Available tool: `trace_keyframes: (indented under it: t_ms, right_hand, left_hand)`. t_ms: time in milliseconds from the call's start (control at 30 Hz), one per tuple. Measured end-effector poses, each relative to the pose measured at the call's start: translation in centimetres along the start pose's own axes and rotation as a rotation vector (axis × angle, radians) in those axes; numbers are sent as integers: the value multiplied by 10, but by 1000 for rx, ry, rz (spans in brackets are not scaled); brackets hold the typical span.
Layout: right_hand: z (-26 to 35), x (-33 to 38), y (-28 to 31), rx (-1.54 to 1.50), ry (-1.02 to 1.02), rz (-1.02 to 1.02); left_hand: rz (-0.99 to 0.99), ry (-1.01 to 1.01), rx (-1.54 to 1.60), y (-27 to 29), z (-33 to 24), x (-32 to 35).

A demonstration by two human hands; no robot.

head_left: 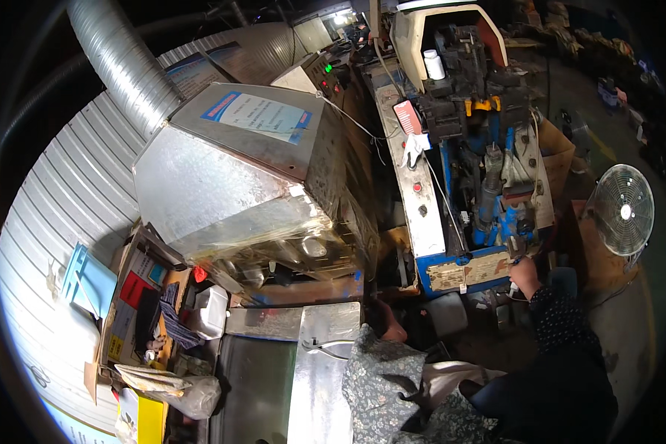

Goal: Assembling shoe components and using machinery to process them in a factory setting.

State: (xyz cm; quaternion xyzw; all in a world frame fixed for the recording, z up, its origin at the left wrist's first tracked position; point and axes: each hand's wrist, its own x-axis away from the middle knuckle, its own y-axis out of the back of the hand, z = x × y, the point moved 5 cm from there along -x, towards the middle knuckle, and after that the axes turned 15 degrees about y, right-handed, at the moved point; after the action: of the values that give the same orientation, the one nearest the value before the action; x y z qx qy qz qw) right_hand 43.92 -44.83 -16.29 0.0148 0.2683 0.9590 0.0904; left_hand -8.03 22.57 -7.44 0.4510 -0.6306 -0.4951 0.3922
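Observation:
My right hand (524, 272), in a dark dotted sleeve, reaches up to the lower right corner of a blue and white machine (451, 270). Its fingers are closed around a small metal piece (514, 248) sticking out there. My left hand (389, 325), coming out of a grey flowered sleeve (377, 377), is pushed into the dark gap between that machine and a big galvanised metal housing (229, 185). The left fingers are mostly hidden in shadow. A shiny steel plate with a wire handle (322, 348) lies just left of my left arm.
A ribbed metal duct (122, 63) rises from the housing. A standing fan (621, 211) is at the right beside cardboard boxes (559, 159). At the left are an open cardboard box of odds and ends (137, 296), a plastic bag (174, 388) and a corrugated wall (66, 214).

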Motion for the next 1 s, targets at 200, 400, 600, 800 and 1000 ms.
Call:
trace_keyframes:
  t_ms: [200,400,600,800,1000]
  right_hand:
    - [-5,-1,-3,-7,-22,-13]
    - [7,6,2,10,-48,-59]
    - [-10,-2,-6,38,0,-53]
    - [-33,-16,-13,194,-50,-12]
    - [-20,-14,-6,204,-23,-30]
  left_hand:
    - [-8,13,-35,1,0,6]
    - [-56,-40,-144,7,19,27]
    - [-167,90,200,-22,17,37]
    - [-15,136,163,-17,0,22]
    - [65,117,116,25,-17,14]
